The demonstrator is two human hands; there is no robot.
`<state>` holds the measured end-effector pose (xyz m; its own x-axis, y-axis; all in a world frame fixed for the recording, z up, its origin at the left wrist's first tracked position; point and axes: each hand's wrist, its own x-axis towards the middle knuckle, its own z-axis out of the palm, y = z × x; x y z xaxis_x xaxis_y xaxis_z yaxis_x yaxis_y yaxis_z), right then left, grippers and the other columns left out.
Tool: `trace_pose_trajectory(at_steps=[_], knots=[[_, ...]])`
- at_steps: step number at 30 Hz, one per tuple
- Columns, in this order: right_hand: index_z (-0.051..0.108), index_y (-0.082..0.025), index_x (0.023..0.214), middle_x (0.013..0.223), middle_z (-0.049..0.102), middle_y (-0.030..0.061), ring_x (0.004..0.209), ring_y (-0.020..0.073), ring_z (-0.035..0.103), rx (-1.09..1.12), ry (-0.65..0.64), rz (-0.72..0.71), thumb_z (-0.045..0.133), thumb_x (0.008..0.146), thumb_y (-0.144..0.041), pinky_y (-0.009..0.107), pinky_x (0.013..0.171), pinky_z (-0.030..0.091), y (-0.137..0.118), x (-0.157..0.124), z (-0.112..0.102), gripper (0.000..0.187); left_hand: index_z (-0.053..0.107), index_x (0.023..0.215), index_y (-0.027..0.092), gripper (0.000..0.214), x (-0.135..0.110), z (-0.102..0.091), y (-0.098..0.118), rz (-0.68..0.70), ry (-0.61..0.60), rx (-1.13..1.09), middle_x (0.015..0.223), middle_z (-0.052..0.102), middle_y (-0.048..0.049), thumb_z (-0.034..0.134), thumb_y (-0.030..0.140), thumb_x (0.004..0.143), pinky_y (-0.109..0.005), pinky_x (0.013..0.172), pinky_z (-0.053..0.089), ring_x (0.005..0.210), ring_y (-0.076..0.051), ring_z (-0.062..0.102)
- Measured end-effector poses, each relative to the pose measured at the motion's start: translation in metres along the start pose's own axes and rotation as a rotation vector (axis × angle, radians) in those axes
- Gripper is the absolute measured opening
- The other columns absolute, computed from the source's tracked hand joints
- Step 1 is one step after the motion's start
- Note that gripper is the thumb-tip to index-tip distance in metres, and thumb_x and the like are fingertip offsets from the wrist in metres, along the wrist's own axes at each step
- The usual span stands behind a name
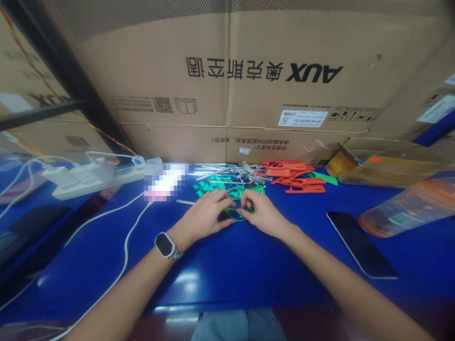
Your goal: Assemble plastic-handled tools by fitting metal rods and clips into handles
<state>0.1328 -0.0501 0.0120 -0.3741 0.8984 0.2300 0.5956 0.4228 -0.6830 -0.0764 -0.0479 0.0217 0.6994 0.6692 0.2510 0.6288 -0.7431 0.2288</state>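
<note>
Both hands meet over the blue table (249,255). My left hand (206,215), with a smartwatch (165,245) on its wrist, and my right hand (261,213) both pinch a thin green plastic part (237,213) between their fingertips. Just behind the hands lies a heap of small green plastic pieces (227,187) mixed with thin metal rods (209,173). Orange plastic parts (295,177) lie in a pile further right.
A dark phone (360,244) lies face up at the right, beside a clear plastic bag (408,208). A white power strip (85,180) with plugs and white cables (124,246) sits at the left. Large cardboard boxes (227,85) wall the back.
</note>
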Motion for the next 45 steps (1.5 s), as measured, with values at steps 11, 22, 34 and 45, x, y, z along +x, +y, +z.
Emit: trace_pose_trajectory(at_steps=[11, 22, 34, 45], knots=[[0.041, -0.022, 0.072, 0.064, 0.043, -0.0056, 0.06, 0.0122, 0.04, 0.075, 0.07, 0.059, 0.055, 0.076, -0.018, 0.025, 0.057, 0.031, 0.006, -0.009, -0.024, 0.015, 0.063, 0.129, 0.027, 0.04, -0.001, 0.002, 0.002, 0.041, -0.034, 0.095, 0.109, 0.058, -0.008, 0.056, 0.046, 0.095, -0.039, 0.085, 0.045, 0.101, -0.025, 0.055], [0.066, -0.021, 0.099, 0.098, 0.062, 0.0045, 0.097, 0.0203, 0.054, -0.236, -0.007, -0.133, 0.057, 0.09, -0.02, 0.035, 0.086, 0.036, 0.008, -0.008, -0.016, 0.012, 0.07, 0.108, 0.023, 0.021, -0.006, -0.009, -0.022, -0.076, 0.009, -0.18, 0.107, 0.066, -0.0054, 0.057, 0.031, 0.094, -0.036, 0.09, 0.05, 0.098, -0.021, 0.062], [0.073, -0.021, 0.099, 0.105, 0.062, 0.0099, 0.102, 0.0279, 0.052, -0.593, -0.325, -0.239, 0.059, 0.08, -0.011, 0.043, 0.088, 0.033, -0.005, 0.02, -0.037, 0.025, 0.075, 0.107, 0.022, 0.028, -0.004, 0.0, -0.024, -0.026, -0.046, -0.124, 0.096, 0.065, -0.0065, 0.048, 0.026, 0.099, -0.029, 0.076, 0.05, 0.084, -0.017, 0.064], [0.064, -0.016, 0.11, 0.108, 0.063, 0.0122, 0.102, 0.0275, 0.055, -0.664, -0.283, -0.256, 0.059, 0.085, -0.013, 0.04, 0.088, 0.035, 0.001, 0.026, -0.033, 0.026, 0.067, 0.122, 0.021, 0.038, -0.005, -0.006, -0.006, -0.075, -0.036, 0.11, 0.107, 0.063, -0.0094, 0.056, 0.041, 0.091, -0.043, 0.086, 0.047, 0.1, -0.027, 0.06]])
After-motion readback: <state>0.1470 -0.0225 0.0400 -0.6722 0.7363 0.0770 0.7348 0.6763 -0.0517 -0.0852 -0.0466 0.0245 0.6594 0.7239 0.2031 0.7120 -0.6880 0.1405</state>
